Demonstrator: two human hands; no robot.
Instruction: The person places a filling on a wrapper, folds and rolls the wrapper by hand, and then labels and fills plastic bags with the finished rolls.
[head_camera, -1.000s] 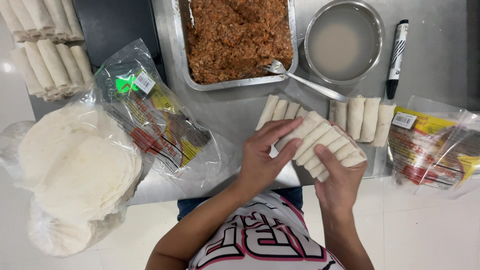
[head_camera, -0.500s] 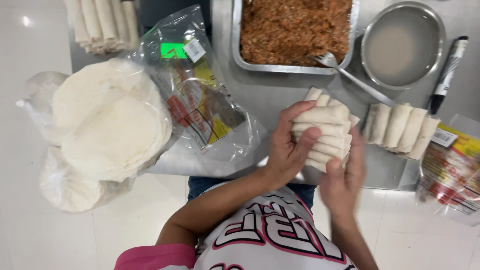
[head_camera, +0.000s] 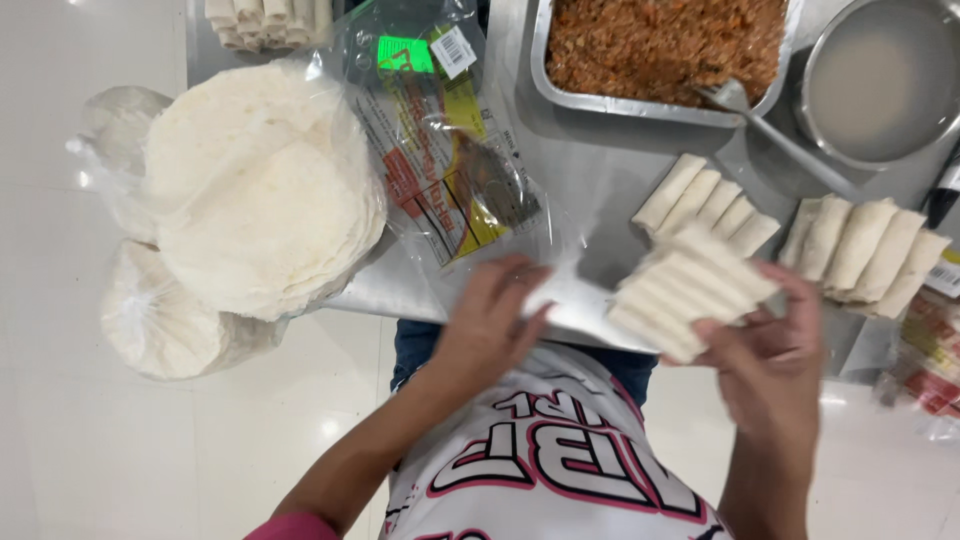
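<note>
My right hand holds a stack of several white rolled spring rolls above the near edge of the steel table. My left hand is off the stack, fingers spread, resting on the edge of an empty clear wrapper bag. A row of rolls lies on the table just beyond the held stack.
A metal tray of brown minced filling with a fork sits at the back, next to a steel bowl of cloudy liquid. More rolls lie right. Round white wrappers in plastic lie left, another bag below.
My left hand has let go of the roll stack and moved left onto the empty bag. My right hand keeps the stack. The camera view shifted left.
</note>
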